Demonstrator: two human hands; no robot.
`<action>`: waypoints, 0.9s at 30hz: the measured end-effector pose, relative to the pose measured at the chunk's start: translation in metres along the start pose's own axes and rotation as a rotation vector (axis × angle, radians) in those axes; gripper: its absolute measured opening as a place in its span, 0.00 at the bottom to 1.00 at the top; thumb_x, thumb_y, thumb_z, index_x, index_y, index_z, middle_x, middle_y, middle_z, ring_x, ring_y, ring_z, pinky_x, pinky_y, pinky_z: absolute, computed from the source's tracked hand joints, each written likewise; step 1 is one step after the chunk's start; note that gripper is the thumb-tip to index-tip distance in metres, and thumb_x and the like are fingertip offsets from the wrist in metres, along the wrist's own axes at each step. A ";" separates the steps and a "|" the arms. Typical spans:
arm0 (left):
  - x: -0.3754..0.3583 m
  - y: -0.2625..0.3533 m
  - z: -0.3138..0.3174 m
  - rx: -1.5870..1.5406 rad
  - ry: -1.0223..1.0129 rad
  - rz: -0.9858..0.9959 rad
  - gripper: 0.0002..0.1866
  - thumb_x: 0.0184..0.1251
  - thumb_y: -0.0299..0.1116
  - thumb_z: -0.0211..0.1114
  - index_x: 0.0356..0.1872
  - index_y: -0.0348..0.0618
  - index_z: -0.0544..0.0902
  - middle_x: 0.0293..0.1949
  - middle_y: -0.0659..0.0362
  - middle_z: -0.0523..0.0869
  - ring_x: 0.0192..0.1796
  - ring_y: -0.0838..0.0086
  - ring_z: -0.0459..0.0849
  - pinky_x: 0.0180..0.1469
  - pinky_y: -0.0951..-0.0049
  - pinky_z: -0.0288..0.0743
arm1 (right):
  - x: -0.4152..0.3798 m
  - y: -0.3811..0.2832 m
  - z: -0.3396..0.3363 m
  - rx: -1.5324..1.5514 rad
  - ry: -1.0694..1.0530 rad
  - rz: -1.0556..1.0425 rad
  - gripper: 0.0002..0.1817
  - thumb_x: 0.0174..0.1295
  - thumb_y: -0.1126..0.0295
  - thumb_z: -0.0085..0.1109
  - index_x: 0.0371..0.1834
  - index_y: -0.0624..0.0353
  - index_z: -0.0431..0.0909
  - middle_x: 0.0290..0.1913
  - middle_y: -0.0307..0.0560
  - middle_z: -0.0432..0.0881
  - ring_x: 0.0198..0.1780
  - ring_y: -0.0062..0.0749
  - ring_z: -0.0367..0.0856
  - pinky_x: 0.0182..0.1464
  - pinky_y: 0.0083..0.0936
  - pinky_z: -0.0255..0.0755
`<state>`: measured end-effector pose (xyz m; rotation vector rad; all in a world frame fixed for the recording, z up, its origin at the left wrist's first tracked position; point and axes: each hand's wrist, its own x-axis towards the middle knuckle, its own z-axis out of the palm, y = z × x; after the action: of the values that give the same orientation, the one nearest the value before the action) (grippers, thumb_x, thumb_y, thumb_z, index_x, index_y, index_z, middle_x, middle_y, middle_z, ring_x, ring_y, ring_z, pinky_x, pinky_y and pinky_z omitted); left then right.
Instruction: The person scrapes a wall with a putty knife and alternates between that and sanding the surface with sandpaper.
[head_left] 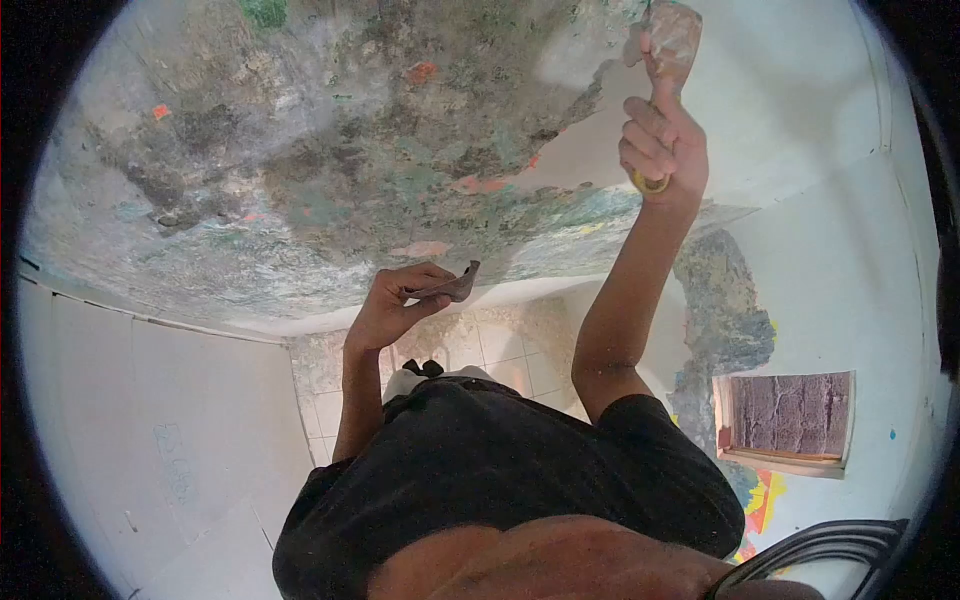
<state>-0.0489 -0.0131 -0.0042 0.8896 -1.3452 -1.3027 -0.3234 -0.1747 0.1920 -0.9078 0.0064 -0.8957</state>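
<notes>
Raised at the upper right, my right hand (660, 145) is closed around a putty knife (675, 42). Its wide blade is smeared with pale filler and lies against or close over the wall, and the yellow end of the handle shows below my fingers. Lower down, my left hand (392, 300) pinches a curved, flat grey-brown piece (445, 289) between thumb and fingers, in front of my chest. The wall (350, 140) facing me is rough, with patches of grey, green and orange old paint. Smooth pale filler (585, 145) covers part of it beside the putty knife.
A small framed opening (785, 412) with rough masonry behind it is in the right wall, near a grey bare patch (725, 305). Pale panels (190, 420) stand at my left. Below is a tiled floor (500, 342). A dark cable (830, 545) loops at the lower right.
</notes>
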 end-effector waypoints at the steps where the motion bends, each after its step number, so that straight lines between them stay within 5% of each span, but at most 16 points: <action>1: 0.001 0.002 0.001 0.016 0.005 0.006 0.12 0.58 0.16 0.70 0.43 0.36 0.88 0.42 0.57 0.88 0.44 0.76 0.84 0.48 0.74 0.78 | -0.003 0.005 -0.002 0.000 -0.001 -0.012 0.25 0.80 0.62 0.37 0.78 0.44 0.54 0.20 0.33 0.65 0.11 0.15 0.57 0.11 0.15 0.56; 27: -0.027 0.014 -0.006 0.031 0.029 0.043 0.13 0.58 0.16 0.71 0.44 0.39 0.89 0.42 0.57 0.88 0.43 0.76 0.84 0.45 0.74 0.77 | 0.005 0.014 -0.006 0.197 -0.146 -0.010 0.23 0.81 0.62 0.33 0.77 0.47 0.55 0.23 0.38 0.66 0.13 0.20 0.61 0.13 0.19 0.57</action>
<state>-0.0351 0.0135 0.0045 0.8930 -1.3573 -1.2347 -0.3129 -0.1779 0.1800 -0.7875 -0.2086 -0.8224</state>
